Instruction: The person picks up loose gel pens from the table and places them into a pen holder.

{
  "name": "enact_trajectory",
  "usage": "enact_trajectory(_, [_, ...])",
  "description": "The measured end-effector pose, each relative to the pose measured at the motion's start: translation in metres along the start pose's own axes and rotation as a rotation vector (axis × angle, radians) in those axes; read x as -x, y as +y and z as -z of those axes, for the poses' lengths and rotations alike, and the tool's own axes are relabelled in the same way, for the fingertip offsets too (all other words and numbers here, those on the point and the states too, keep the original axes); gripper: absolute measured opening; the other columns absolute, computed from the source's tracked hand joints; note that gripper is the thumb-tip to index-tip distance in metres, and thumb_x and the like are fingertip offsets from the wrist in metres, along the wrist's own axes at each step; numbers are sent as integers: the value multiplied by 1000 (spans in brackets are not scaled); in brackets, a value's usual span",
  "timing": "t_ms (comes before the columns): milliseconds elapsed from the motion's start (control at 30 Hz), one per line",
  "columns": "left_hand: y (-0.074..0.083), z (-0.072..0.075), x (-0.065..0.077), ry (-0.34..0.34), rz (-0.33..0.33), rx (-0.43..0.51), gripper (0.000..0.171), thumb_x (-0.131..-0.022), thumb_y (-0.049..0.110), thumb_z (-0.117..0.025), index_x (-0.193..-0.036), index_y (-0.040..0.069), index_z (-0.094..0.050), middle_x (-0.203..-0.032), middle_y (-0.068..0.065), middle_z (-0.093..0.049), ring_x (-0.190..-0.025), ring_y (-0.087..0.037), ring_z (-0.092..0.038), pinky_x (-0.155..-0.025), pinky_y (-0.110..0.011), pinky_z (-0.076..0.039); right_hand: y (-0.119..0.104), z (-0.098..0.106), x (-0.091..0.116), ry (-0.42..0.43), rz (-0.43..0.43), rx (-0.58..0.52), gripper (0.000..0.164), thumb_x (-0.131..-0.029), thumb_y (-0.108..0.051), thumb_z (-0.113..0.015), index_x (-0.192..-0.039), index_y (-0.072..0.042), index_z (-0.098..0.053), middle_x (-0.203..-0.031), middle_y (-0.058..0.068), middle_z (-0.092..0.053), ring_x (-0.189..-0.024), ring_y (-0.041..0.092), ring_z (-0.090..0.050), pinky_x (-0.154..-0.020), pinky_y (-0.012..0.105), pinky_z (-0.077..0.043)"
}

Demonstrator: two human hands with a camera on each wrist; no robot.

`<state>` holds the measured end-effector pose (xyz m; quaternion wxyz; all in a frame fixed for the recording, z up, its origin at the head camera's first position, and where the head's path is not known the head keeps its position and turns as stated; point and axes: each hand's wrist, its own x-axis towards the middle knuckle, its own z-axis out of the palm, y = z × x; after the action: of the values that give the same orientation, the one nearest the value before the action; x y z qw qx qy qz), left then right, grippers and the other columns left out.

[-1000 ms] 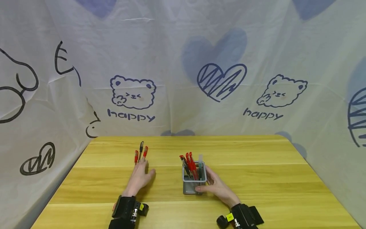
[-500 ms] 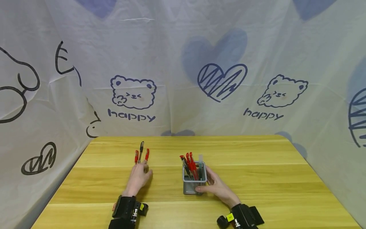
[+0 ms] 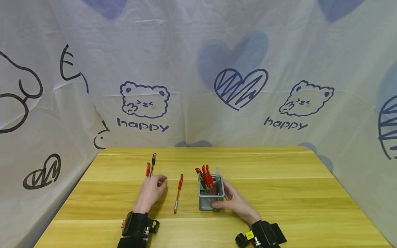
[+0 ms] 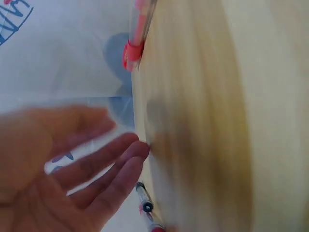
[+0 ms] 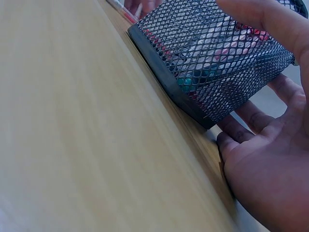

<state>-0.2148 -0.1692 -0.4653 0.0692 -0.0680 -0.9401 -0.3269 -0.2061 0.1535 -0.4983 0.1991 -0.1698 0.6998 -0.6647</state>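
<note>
A red pen (image 3: pixel 178 193) lies on the table between my two hands, its capped end pointing away from me. My left hand (image 3: pixel 150 193) is just to its left, fingers loosely bent and nothing between thumb and fingers in the left wrist view. Beyond that hand are a black pen (image 3: pixel 153 162) and another red pen (image 3: pixel 148 169), their near ends hidden by it. My right hand (image 3: pixel 235 203) holds a mesh pen holder (image 3: pixel 211 204) from its right side, thumb across the front and fingers behind. Several red and black pens (image 3: pixel 207 179) lean inside it.
A pale translucent stick (image 3: pixel 217 177) stands in the holder's right corner. The wooden table (image 3: pixel 273 172) ends at a white cloth backdrop (image 3: pixel 192 103) printed with hearts and bears. Both wrists wear black camera straps.
The red pen that was at my left fingertips has moved right and toward me, and now lies apart from the hand. My right hand and the pen holder have stayed still.
</note>
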Motion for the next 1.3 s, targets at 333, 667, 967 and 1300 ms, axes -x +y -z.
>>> enact_trajectory(333, [19, -12, 4, -331, -237, -26, 40, -102, 27, -60, -137, 9, -63, -135, -22, -55, -125, -42, -52, -102, -59, -50, -2, -1, 0, 5, -17, -4, 103, -85, -12, -79, -163, -10, -13, -170, 18, -9, -157, 41, -2, -129, 61, -2])
enact_trajectory(667, [17, -5, 6, -254, -190, 60, 10, -85, -1, -74, -79, 6, -73, -78, -2, -67, -69, -9, -56, -59, -20, -47, -1, -2, 0, -4, -11, -8, 101, -85, -12, -79, -163, -10, -13, -170, 18, -9, -158, 40, -3, -130, 59, -4])
enact_trajectory(967, [18, 9, 14, -194, -52, 71, 20, -81, -8, -73, -97, 2, -68, -77, -6, -66, -68, -12, -55, -58, -22, -44, 0, -1, 1, -2, -11, -5, 102, -86, -12, -78, -163, -10, -12, -170, 17, -10, -158, 40, -2, -129, 61, -2])
enact_trajectory(1300, [23, 23, 17, -154, -12, -2, 21, -87, 0, -72, -108, 1, -69, -85, -7, -67, -82, -17, -60, -67, -29, -52, 0, 0, -1, -4, 6, 3, 102, -85, -12, -79, -163, -10, -13, -170, 17, -12, -157, 40, -4, -129, 61, -3])
